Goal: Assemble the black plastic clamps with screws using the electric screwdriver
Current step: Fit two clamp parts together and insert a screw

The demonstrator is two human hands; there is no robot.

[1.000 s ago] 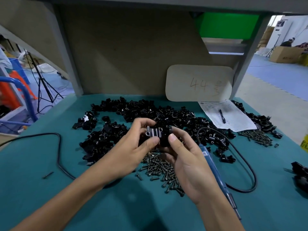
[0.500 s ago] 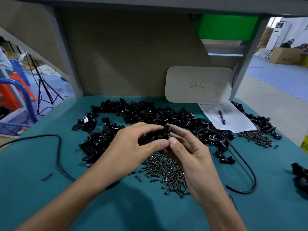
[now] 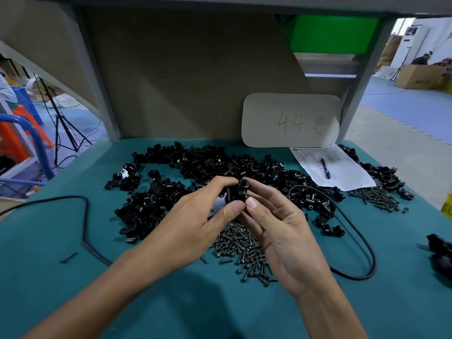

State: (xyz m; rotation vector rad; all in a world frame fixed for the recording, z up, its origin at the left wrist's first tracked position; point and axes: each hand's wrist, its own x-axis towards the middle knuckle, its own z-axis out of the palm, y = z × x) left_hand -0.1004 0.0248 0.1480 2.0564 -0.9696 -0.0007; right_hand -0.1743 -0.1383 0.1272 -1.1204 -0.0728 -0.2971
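Teal matting, smooth and slightly glossy, covers the desk (image 3: 49,241), which is closed at the back by a flat brown board (image 3: 183,81) set between grey metal posts. A rounded cardboard card (image 3: 291,121) with "44" pencilled on it leans against that board.

Both hands meet above the middle of the desk. The left hand (image 3: 195,231) and the right hand (image 3: 281,231) pinch one clamp (image 3: 238,192) between thumbs and fingertips, with the two thumb tips almost touching under it. The clamp is shiny black plastic, blocky, with a short round collar facing up; the left fingers hide its far side.

Behind the hands a wide heap of clamps (image 3: 220,165) sprawls across the matting, angular and glossy. Directly below the hands lie the screws (image 3: 242,248), a loose pile of dull grey metal, partly covered by the right palm. A smaller pile of screws (image 3: 376,198) sits to the right, near a printed paper sheet (image 3: 342,172) with a pen (image 3: 325,167) on it.

A thin black cable (image 3: 84,216) curves over the left of the desk and passes under the left forearm. Another cable (image 3: 362,241) loops on the right and goes out of sight behind the right wrist. A single loose screw (image 3: 69,257) lies apart on the left, and a dark bulky object (image 3: 440,253) is cut off by the right edge.
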